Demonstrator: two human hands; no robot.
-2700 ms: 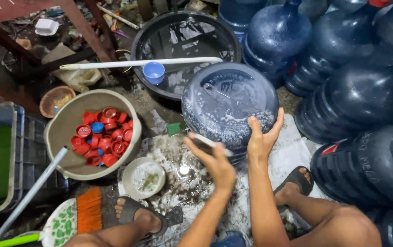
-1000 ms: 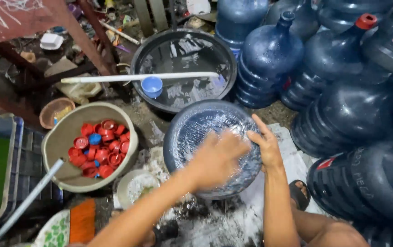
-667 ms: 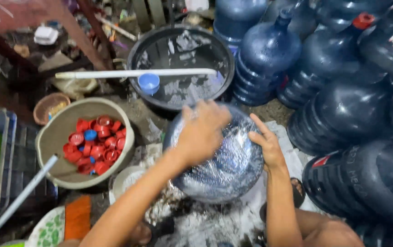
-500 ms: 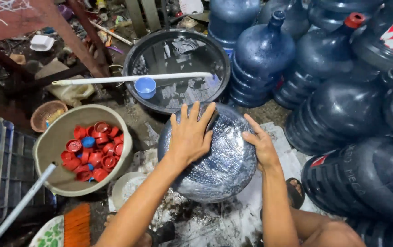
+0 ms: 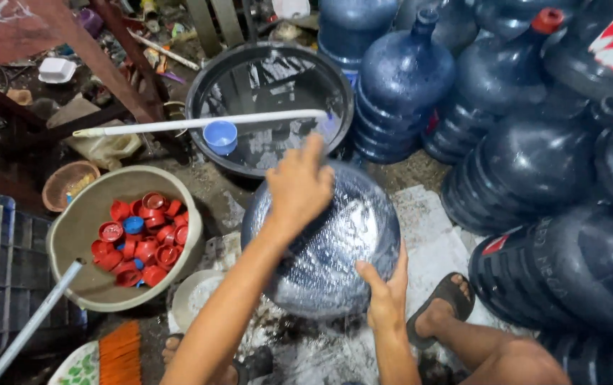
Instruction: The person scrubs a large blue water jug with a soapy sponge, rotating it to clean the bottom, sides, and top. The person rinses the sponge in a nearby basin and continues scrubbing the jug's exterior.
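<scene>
Wet littered ground; left hand (image 5: 299,187) and right hand (image 5: 386,299) flat, open on soapy water jug (image 5: 321,242); black basin (image 5: 271,107) beyond.

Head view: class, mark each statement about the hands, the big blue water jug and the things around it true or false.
1. The left hand lies flat on the wet blue water jug. True.
2. The right hand holds a brush. False: it rests against the jug's lower side.
3. The beige basin holds red bottle caps. True.
4. The black tub is dry. False: it holds water, with a small blue cup.
</scene>
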